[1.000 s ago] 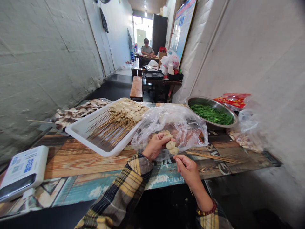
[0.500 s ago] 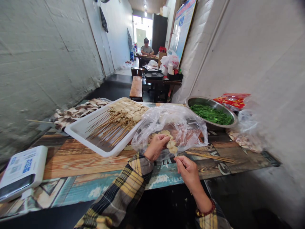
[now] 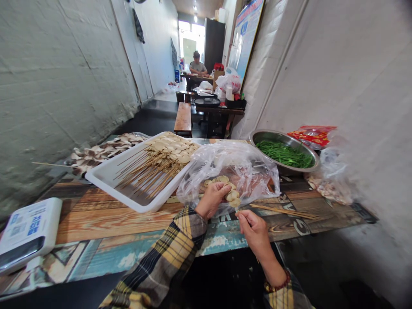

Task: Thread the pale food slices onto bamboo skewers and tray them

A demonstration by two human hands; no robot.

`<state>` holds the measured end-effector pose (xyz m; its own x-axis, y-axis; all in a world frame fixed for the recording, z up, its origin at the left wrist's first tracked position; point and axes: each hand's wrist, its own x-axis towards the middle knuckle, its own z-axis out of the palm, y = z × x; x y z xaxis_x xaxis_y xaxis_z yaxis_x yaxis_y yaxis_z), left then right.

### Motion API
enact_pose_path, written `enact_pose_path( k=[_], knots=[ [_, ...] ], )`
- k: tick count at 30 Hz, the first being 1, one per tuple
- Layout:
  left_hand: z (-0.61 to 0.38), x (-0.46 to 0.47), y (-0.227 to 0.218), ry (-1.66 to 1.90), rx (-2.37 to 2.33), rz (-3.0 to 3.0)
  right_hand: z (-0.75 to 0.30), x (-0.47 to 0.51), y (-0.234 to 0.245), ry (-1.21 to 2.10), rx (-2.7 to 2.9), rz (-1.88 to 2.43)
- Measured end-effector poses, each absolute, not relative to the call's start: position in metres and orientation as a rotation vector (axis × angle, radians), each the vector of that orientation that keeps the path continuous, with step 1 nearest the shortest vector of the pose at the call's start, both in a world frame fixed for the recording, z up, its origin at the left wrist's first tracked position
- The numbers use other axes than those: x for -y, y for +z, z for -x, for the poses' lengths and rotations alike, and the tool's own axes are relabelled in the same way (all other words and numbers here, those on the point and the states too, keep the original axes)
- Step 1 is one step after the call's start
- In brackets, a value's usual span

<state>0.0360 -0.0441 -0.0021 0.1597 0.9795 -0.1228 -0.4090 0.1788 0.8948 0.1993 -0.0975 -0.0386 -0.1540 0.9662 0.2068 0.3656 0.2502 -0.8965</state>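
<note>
My left hand [image 3: 212, 199] is closed, thumb and fingers pinching thin, pale round slices [image 3: 233, 196] that overlap on a skewer. Just below them, my right hand [image 3: 254, 231] grips the lower part of that skewer [image 3: 237, 210], with most of its shaft hidden by the fingers. Behind both hands lies a clear plastic bag [image 3: 212, 161], with more pale slices showing near its opening. To the left, a white tray [image 3: 111, 195] holds many skewers of similar slices [image 3: 174, 148], sticks toward me. Several loose bamboo skewers [image 3: 286, 211] rest on the table right of my hands.
A steel bowl [image 3: 313, 168] of long green stalks [image 3: 286, 154] stands at the back right, beside plastic bags [image 3: 333, 163]. Sliced mushrooms [image 3: 99, 152] lie beyond the tray. A white device [image 3: 32, 227] sits at the left. Farther off, a person [image 3: 197, 66] sits at another table.
Both hands keep nearly the same place and grip on the skewer and slices. The whole view has shifted very slightly.
</note>
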Motion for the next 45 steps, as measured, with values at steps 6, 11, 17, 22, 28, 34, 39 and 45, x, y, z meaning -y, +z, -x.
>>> enact_pose_path(
  k=[6, 11, 17, 22, 28, 34, 39, 45],
  knots=[
    [-0.026, 0.041, 0.003, 1.237, -0.821, -0.782, -0.201, 0.096, -0.044, 0.989, 1.494, 1.258],
    [-0.012, 0.030, -0.004, 1.413, -1.058, -0.890, -0.202, 0.098, -0.042, 0.982, 1.255, 1.244],
    [-0.008, 0.027, -0.015, 1.265, -1.582, -1.706, -0.202, 0.098, -0.041, 0.985, 1.215, 1.237],
    [-0.014, 0.036, -0.013, 1.016, -1.722, -2.072, -0.201, 0.096, -0.045, 0.984, 1.272, 1.232],
    [-0.017, 0.037, -0.012, 0.922, -1.822, -2.154, -0.202, 0.096, -0.044, 0.979, 1.308, 1.220],
    [-0.015, 0.030, -0.014, 1.105, -1.651, -1.993, -0.202, 0.096, -0.043, 0.988, 1.313, 1.214],
    [-0.009, 0.024, -0.010, 1.326, -1.360, -1.354, -0.203, 0.096, -0.043, 1.037, 1.357, 1.199],
    [-0.008, 0.026, -0.003, 1.321, -1.278, -1.116, -0.204, 0.096, -0.040, 1.068, 1.398, 1.209]
  ],
)
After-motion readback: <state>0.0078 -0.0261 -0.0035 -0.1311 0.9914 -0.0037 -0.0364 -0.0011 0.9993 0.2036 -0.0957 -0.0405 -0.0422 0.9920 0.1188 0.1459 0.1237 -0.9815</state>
